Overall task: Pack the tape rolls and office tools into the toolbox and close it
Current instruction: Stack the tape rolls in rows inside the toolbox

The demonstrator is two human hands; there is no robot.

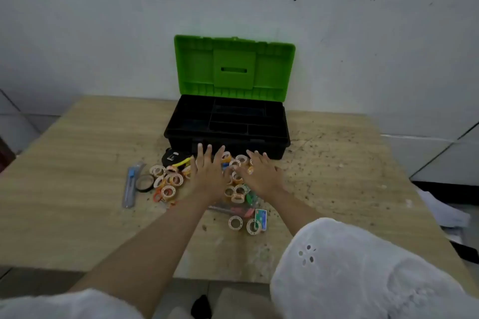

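Observation:
A black toolbox stands open at the table's far side, its green lid upright against the wall and its divided black tray showing. In front of it lies a pile of several small tape rolls. My left hand and my right hand hover side by side over the pile, palms down, fingers spread and straight. A blue utility knife, a black tape roll and a black tape measure lie to the left. Two more rolls sit nearer me.
The wooden table is speckled with dirt, mostly at the right. A small blue-green card box and a clear case with reddish items lie near the pile. A white wall stands right behind the toolbox. Papers lie on the floor at right.

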